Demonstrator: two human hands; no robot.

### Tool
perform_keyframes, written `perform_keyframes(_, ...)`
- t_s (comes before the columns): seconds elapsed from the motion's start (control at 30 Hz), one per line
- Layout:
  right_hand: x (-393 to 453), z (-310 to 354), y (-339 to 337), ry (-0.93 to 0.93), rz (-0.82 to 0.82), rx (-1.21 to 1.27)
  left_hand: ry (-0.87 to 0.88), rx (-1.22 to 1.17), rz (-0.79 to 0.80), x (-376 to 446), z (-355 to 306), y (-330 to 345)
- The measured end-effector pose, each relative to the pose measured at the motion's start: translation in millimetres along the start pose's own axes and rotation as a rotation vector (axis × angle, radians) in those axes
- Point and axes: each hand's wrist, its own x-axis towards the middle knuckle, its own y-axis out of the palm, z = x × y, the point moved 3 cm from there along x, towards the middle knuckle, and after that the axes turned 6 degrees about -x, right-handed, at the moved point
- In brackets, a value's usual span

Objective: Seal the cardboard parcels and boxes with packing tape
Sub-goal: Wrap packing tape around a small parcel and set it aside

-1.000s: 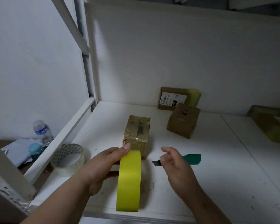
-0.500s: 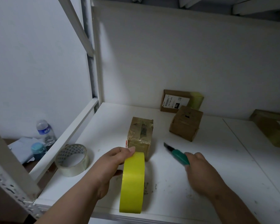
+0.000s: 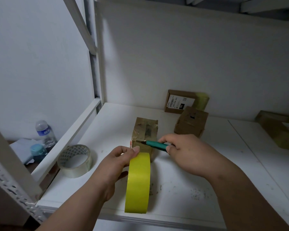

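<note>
Landmark for this report is the small taped parcel (image 3: 144, 136) standing on the white shelf (image 3: 207, 172), toward its left half. The left hand (image 3: 116, 165) grips the yellow tape roll (image 3: 138, 182), fingers curled over the top of the rim and thumb at the near side; the roll stands on edge directly in front of the parcel, its upper rim touching or just short of the parcel's near face, presumably held taut so the strip running to the box can be severed. The right hand (image 3: 185, 151) pinches a green utility knife (image 3: 156, 144) between thumb and fingers, coming in from the parcel's right, blade tip at the parcel's near top edge where the tape meets the cardboard. In my judgement the step in hand is cutting the strip free; whether the blade has met the tape cannot be told. A clear tape roll (image 3: 75, 160) lies flat to the left of the parcel, near the shelf edge, unused. Behind and right of the parcel sit a brown cube box (image 3: 191, 121) and, against the back wall, a labelled flat box (image 3: 180, 101); a further carton (image 3: 279, 129) lies far right. A water bottle (image 3: 44, 132) stands off the shelf, well left of the parcel. Risk noted: the blade works close to the left fingertips.
</note>
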Motion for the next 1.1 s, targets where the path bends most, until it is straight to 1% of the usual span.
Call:
perform_keyframes(0.1, 5, 6, 0, 0.002, 0.032, -0.102, 0.008, 0.003, -0.002, -1, 0, 0)
perform_keyframes(0.47, 16, 16, 5, -0.007, 0.111, -0.276, 0.032, -0.014, 0.003, -2, -1, 7)
perform_keyframes(0.67, 20, 6, 2, 0.015, 0.161, -0.240, 0.034, -0.013, 0.022, -3, -3, 6)
perform_keyframes(0.8, 19, -11, 2, 0.058, 0.213, -0.309, 0.039, -0.032, 0.019, -1, -3, 4)
perform_keyframes(0.9, 15, -28, 8, 0.106, 0.246, -0.251, 0.037, -0.046, 0.027, 0, -1, 2)
perform_keyframes(1.1, 7, -62, 33, 0.188, 0.334, -0.161, -0.012, -0.090, 0.094, 1, 0, 2)
